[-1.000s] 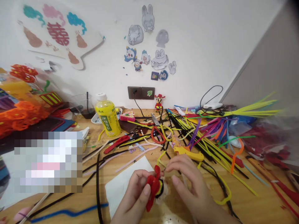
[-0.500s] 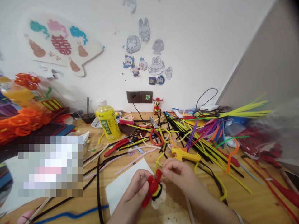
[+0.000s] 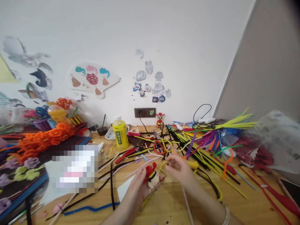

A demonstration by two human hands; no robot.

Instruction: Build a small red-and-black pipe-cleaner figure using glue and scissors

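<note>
My left hand (image 3: 138,184) is closed around a small fuzzy doll (image 3: 153,178) with red, black, yellow and cream parts, made of what looks like pipe cleaners. The doll lies tilted across the palm and fingers, its red end up. Just to the right, my right hand (image 3: 178,170) has its fingers curled in a pinch, a short gap away from the doll. What the fingertips hold, if anything, is too small to make out. A similar red-hatted doll (image 3: 160,121) stands upright by the wall.
Red-handled scissors (image 3: 159,147), red-handled pliers (image 3: 126,155) and a partly covered yellow glue gun (image 3: 192,164) lie among loose pipe cleaners (image 3: 199,150). A yellow drink bottle (image 3: 120,134) stands behind. Orange fuzzy flowers (image 3: 47,137) are at left, a plastic bag (image 3: 278,140) at right.
My head view has tilted up and shifted left. The left hand has turned the doll so its cream part faces more toward me. My right hand has drawn slightly away from the doll.
</note>
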